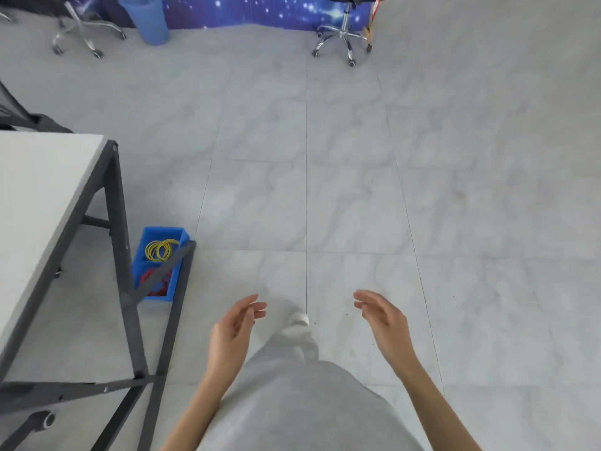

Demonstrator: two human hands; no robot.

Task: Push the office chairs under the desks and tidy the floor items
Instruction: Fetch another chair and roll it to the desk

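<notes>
Neither grip has hold of anything: the left hand (234, 330) and right hand (380, 315) hang loosely spread, palms facing, apparently mid-stride toward the far office chair (344, 34) by the starry blue panel (260, 9). A second chair (81, 30) stands at far left. The blue bin (156, 265) of coiled bands sits beside the surface (42, 196), its long axis running away from the person.

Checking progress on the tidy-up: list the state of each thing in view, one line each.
Left hand: open, empty.
Right hand: open, empty.
Blue bin: on the floor by the desk leg, holding yellow and red bands.
Desk: top bare where visible.
Right chair: upright at the far wall.
Left chair: upright, far left.
Blue basket: upright.
</notes>
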